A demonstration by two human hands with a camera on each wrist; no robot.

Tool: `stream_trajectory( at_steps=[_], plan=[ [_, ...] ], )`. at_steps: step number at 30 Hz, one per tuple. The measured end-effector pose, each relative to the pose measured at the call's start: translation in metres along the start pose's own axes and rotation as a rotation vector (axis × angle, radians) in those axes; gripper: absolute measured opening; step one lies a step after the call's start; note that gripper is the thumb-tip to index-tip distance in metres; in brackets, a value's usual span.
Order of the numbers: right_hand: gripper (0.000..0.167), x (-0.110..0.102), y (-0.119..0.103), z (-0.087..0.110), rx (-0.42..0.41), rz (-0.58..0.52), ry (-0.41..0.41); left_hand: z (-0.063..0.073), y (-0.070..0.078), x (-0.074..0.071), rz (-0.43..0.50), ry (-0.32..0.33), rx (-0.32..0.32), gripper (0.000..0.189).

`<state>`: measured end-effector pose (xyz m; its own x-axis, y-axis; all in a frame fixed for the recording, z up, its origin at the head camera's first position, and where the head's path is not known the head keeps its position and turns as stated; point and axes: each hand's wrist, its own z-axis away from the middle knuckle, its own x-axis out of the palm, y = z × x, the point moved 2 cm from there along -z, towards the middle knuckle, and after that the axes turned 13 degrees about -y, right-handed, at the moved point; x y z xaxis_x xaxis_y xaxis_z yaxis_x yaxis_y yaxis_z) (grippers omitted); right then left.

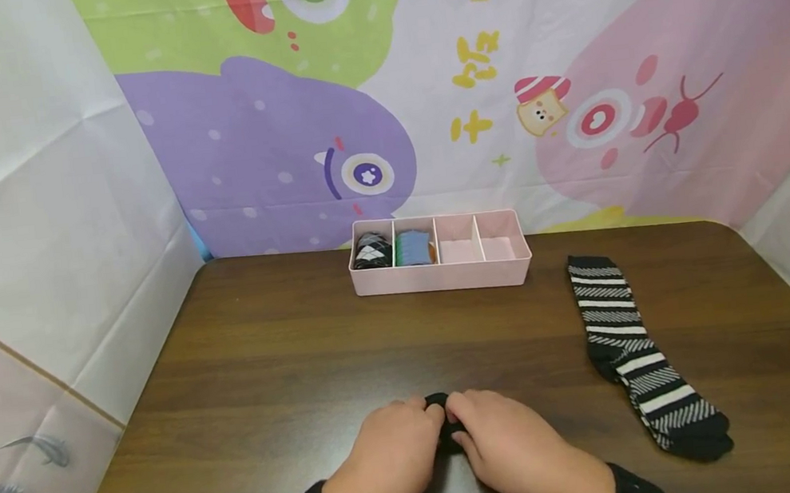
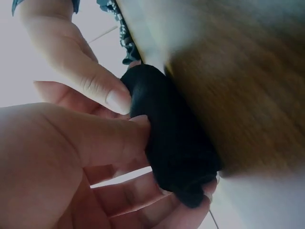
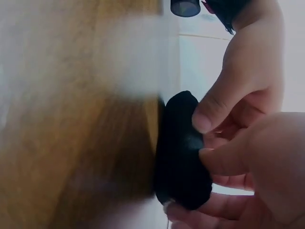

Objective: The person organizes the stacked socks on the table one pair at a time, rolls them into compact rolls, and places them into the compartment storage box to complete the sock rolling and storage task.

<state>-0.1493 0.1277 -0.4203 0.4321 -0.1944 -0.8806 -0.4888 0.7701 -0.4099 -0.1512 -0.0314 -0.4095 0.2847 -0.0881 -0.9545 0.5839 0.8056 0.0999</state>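
Note:
Both hands work together on a black sock [image 2: 169, 133], rolled into a compact bundle, low over the near middle of the table. My left hand [image 1: 391, 456] pinches it from the left, thumb on the near face and fingers beneath. From the right, my right hand [image 1: 512, 439] grips the same roll, its thumb close to the other thumb. In the right wrist view the roll [image 3: 181, 152] looks smooth and oblong, with fingers curled under its lower end. Most of it is hidden behind the hands in the head view.
A pink box [image 1: 442, 277] with compartments stands at the table's back edge. Its two left compartments hold a black patterned sock roll [image 1: 373, 251] and a blue one [image 1: 414, 248]. Striped black-and-white socks [image 1: 641, 353] lie flat on the right of the wooden table [image 1: 268, 348].

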Motion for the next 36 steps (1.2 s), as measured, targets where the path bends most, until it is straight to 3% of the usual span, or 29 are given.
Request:
stream_trajectory(
  at_steps=[5,12,16,24,29,33,36],
  plan=[
    [0.017,-0.003,-0.005,0.002,-0.010,0.136,0.039,-0.001,-0.001,0.000,-0.004,0.012,0.009,0.009],
    [0.016,-0.003,-0.010,0.005,-0.021,0.171,0.059,0.001,-0.001,-0.001,0.021,0.035,0.033,0.011],
    [0.011,-0.002,-0.007,0.003,-0.022,0.114,0.070,0.003,0.000,-0.003,0.016,0.061,0.051,0.017],
    [0.005,0.000,0.008,-0.006,0.011,-0.137,0.055,0.003,-0.003,-0.005,-0.078,0.106,0.102,0.020],
    [0.007,0.001,0.019,-0.011,0.038,-0.271,0.047,-0.002,-0.006,-0.003,-0.020,0.079,0.110,0.024],
    [0.009,0.000,0.021,-0.012,0.024,-0.241,0.076,-0.006,-0.010,0.000,0.072,0.050,0.120,0.031],
    [0.010,-0.003,0.016,-0.008,-0.007,-0.097,0.118,-0.007,-0.011,0.000,0.092,0.054,0.127,0.028]
  ],
)
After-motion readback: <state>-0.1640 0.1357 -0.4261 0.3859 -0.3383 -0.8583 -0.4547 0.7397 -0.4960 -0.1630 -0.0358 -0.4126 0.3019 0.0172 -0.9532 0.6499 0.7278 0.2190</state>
